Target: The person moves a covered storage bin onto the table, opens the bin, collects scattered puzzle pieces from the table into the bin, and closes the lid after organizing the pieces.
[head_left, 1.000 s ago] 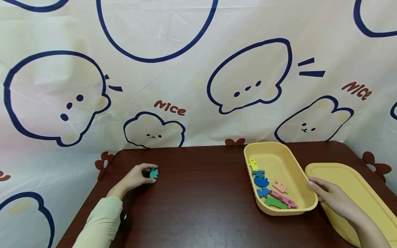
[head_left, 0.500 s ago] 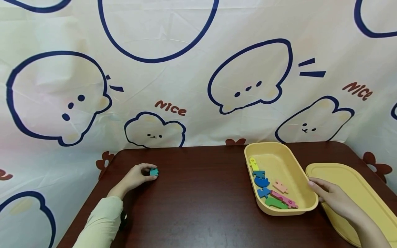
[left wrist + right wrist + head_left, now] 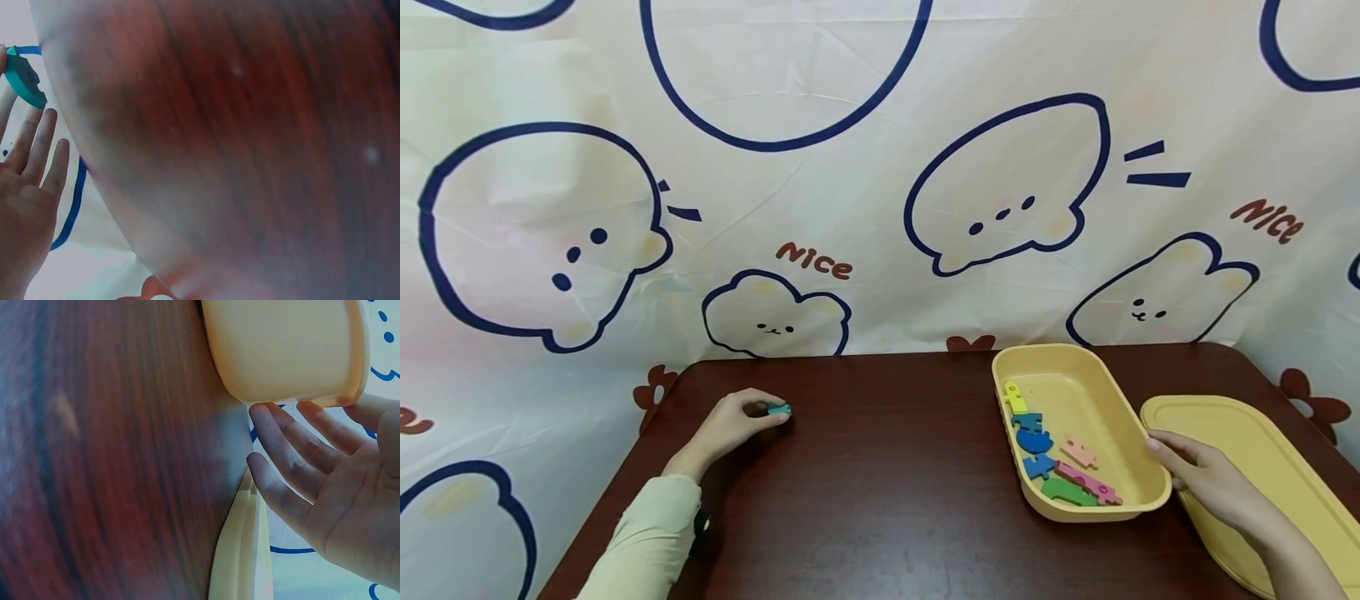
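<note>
At the left of the table, my left hand (image 3: 735, 421) pinches a small teal puzzle piece (image 3: 779, 410) between thumb and fingertips. In the left wrist view the teal piece shows as a thick curved shape with a notched edge, and the other fingers are stretched out. My right hand (image 3: 1206, 479) holds the right rim of a yellow plastic box (image 3: 1097, 408), its thumb at the rim and its fingers against the outer wall. Inside lie several puzzle pieces, among them a yellow one (image 3: 1014, 397), a pink one (image 3: 1086, 482), a green one (image 3: 1067, 492) and a peach one (image 3: 1078, 452).
A yellow lid (image 3: 1247, 442) lies flat at the right of the dark wooden table (image 3: 880, 467), partly behind the right hand and forearm. A printed cloth (image 3: 880, 208) with cartoon outlines hangs behind the table and at both sides.
My left hand has shifted slightly right and away, and the teal piece has tipped from showing its face to nearly edge-on. The right hand and the box hold their place.
</note>
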The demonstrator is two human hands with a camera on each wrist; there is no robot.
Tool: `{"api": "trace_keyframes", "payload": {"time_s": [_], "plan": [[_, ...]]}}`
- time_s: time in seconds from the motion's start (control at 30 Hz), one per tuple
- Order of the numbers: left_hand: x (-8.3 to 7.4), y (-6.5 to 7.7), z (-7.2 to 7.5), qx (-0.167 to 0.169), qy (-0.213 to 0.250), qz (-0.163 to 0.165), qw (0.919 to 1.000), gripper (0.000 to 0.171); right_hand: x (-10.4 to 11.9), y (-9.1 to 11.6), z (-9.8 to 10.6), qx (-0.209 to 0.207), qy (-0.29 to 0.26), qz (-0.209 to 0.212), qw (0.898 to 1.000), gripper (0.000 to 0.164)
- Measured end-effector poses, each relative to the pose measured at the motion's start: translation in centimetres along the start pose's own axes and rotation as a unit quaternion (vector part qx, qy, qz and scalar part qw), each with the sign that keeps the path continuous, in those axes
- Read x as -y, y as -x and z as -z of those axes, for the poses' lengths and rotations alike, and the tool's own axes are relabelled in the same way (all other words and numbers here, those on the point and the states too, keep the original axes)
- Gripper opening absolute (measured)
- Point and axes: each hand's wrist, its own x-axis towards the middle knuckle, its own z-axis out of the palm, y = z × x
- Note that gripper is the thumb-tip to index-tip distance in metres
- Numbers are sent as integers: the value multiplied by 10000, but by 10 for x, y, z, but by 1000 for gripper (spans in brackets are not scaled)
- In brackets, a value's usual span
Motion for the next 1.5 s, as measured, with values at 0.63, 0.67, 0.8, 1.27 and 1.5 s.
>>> {"api": "trace_keyframes", "payload": {"time_s": [0.63,0.67,0.8,1.27,1.5], "plan": [[-11,-4,-10,-276,-130,-477,9984,30,-2,-1,-3,-8,-82,12,10000,66],[-12,-4,-10,-277,-121,-505,9983,29,-2,-1,-3,-11,-92,18,10000,66],[-17,-5,-14,-256,-97,-644,9976,27,-3,0,-4,-49,-120,44,9999,65],[-34,-7,-24,-54,-7,-865,9962,31,-1,-2,1,-67,-48,66,9999,65],[-36,-8,-33,32,-65,-1031,9946,30,-2,-1,0,-53,-11,51,10000,65]]}}
